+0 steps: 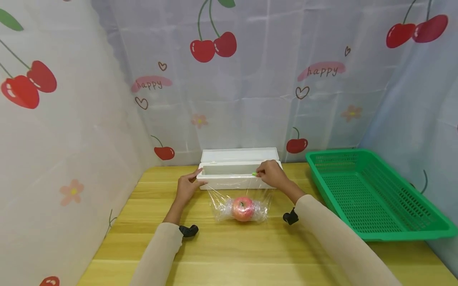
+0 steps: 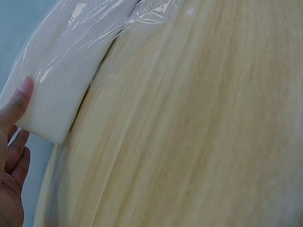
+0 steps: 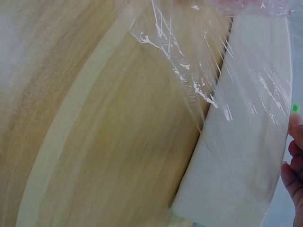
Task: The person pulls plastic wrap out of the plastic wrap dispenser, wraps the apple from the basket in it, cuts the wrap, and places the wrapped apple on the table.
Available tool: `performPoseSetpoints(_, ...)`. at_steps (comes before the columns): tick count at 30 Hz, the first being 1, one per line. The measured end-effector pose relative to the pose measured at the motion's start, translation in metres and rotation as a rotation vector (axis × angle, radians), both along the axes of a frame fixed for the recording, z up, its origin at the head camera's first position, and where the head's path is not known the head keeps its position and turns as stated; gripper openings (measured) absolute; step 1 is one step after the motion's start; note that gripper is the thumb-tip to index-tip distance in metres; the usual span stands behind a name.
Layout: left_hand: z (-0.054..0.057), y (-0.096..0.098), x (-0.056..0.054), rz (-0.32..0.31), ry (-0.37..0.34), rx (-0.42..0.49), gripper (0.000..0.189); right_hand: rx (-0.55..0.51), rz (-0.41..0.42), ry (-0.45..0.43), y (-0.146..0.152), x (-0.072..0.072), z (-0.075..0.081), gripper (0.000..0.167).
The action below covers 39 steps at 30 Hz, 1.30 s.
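A white cling film dispenser box (image 1: 236,182) stands at the back of the table with its lid (image 1: 239,154) raised. My left hand (image 1: 187,186) holds its left end, thumb on the front face, as the left wrist view shows. At the box's upper edge, right of the middle, my right hand (image 1: 271,173) pinches a small green slide cutter (image 1: 254,174). Clear cling film (image 1: 222,198) stretches from the box down over its front. A red apple (image 1: 243,209) lies before the box, wrapped in the crumpled film.
On the right stands a green perforated plastic basket (image 1: 377,236). The wood-grain table (image 1: 222,254) extends in front of the apple. A curtain printed with cherries (image 1: 254,99) hangs behind the box and along both sides.
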<state>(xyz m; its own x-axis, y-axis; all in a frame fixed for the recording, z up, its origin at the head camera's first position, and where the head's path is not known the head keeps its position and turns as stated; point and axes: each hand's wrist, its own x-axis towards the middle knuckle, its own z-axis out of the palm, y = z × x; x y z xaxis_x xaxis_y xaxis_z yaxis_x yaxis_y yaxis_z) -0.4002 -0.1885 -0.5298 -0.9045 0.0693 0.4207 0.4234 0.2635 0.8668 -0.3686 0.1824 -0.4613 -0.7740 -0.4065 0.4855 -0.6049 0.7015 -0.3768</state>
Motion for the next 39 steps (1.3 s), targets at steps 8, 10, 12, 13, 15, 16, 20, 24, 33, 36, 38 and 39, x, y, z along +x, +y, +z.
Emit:
performPoseSetpoints(8, 0.002, -0.001, 0.000, -0.013, -0.010, 0.002, 0.056, -0.009, -0.025, 0.019, 0.009, 0.001, 0.000, 0.007)
performPoseSetpoints(10, 0.002, -0.001, 0.001, -0.018, -0.010, 0.006, 0.056, -0.004, -0.032, 0.011, 0.012, 0.002, -0.001, 0.007)
performPoseSetpoints(12, 0.003, -0.001, 0.001, -0.020, -0.011, 0.005, 0.056, -0.003, -0.031, 0.007, 0.014, 0.002, -0.002, 0.007)
performPoseSetpoints(13, 0.003, -0.001, 0.002, -0.023, -0.011, 0.006, 0.056, -0.001, -0.032, 0.009, 0.015, 0.002, -0.002, 0.007)
performPoseSetpoints(15, 0.003, 0.000, 0.002, -0.025, -0.011, 0.007, 0.056, -0.005, -0.030, 0.017, 0.017, 0.003, -0.002, 0.007)
performPoseSetpoints(16, 0.004, 0.000, 0.003, -0.026, -0.009, 0.006, 0.056, -0.004, -0.028, 0.025, 0.018, 0.003, -0.002, 0.007)
performPoseSetpoints(20, 0.004, -0.001, 0.003, -0.022, 0.002, 0.011, 0.056, 0.019, -0.029, 0.053, 0.019, 0.004, -0.001, 0.007)
performPoseSetpoints(24, 0.003, -0.001, 0.002, -0.024, 0.008, 0.016, 0.056, 0.051, -0.045, 0.056, 0.020, 0.004, -0.001, 0.008)
performPoseSetpoints(33, 0.003, 0.000, 0.002, -0.021, 0.017, 0.022, 0.055, 0.065, -0.039, 0.061, 0.019, 0.004, 0.000, 0.010)
performPoseSetpoints(36, 0.004, 0.000, 0.003, -0.028, 0.013, 0.037, 0.055, 0.074, -0.021, 0.079, 0.019, 0.004, 0.000, 0.012)
performPoseSetpoints(38, 0.004, 0.000, 0.004, -0.027, 0.011, 0.032, 0.055, 0.081, -0.020, 0.088, 0.020, 0.005, 0.000, 0.012)
performPoseSetpoints(39, 0.004, 0.000, 0.004, -0.027, 0.009, 0.030, 0.055, 0.085, -0.017, 0.090, 0.020, 0.005, 0.000, 0.013)
